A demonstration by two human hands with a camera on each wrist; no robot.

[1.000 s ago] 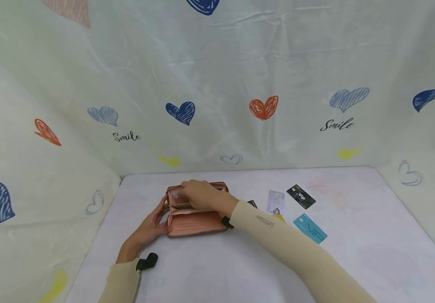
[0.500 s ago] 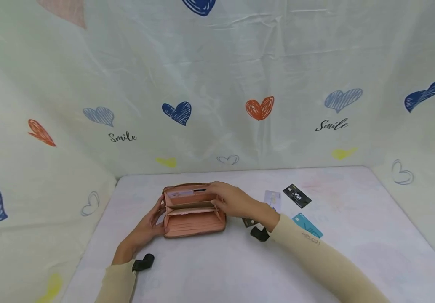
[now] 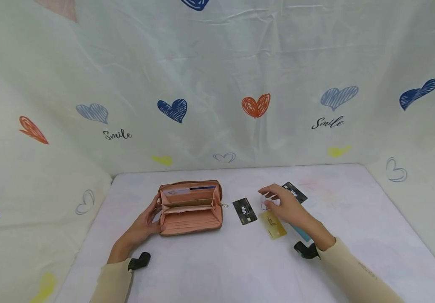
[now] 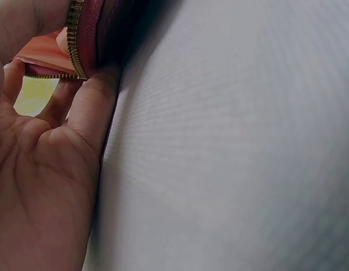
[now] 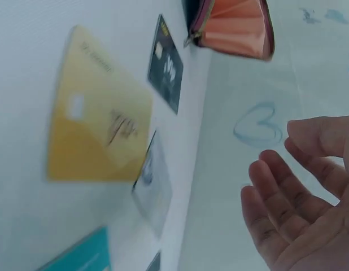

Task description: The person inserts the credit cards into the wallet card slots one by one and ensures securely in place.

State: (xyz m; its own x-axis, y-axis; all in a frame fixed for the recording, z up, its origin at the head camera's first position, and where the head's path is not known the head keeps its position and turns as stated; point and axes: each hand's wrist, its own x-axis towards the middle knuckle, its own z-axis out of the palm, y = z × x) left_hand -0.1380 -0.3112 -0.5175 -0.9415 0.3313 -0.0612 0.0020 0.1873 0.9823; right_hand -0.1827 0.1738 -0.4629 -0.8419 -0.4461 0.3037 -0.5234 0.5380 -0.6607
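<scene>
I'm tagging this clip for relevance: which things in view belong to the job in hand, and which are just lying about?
Likely part of the job:
wallet, gripped by the left hand
gold card
near black card
far black card
pale card
blue card
right hand, above the cards

Probably just setting:
table
heart-print backdrop
wrist cameras

"Smile" in black script, twice, on the backdrop cloth (image 3: 217,54): one print (image 3: 117,134) above the table's (image 3: 202,265) back left corner, the other (image 3: 327,122) above the back edge, toward the back right corner. "VIP" on two black cards: front one (image 3: 245,211) farther from back edge, rear one (image 3: 294,192) nearer it. Gold card (image 3: 273,224) has lettering, too blurred to read. Right sleeve (image 3: 353,273) print: too small.
</scene>
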